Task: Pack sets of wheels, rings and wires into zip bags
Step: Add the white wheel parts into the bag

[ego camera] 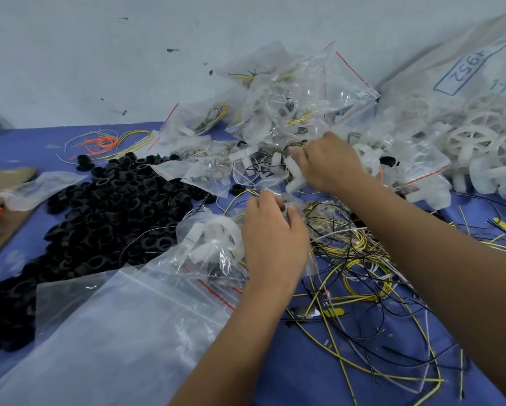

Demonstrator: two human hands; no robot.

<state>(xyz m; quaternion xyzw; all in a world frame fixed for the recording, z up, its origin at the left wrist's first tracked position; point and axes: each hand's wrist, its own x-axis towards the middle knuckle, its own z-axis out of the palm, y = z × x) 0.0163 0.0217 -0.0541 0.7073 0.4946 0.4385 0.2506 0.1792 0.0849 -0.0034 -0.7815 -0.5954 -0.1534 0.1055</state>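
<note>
Left hand (275, 232) pinches the mouth of a small zip bag (213, 247) holding a white wheel, bag body trailing left of it; right hand (328, 162), just beyond, grips a white plastic piece (291, 171) over that mouth, nearer the wheel pile (480, 142).

Left hand (275, 230): centre of frame, back toward camera, fingers curled forward and down, tips pinching crumpled clear plastic at its upper edge. Left forearm runs from bottom centre up to wrist. Right hand (331, 162): just above and right of left, palm down, fingers curled toward left, closed on small white piece; blurred. Right forearm enters from lower right edge, slanting up-left. Hands near, apart.
</note>
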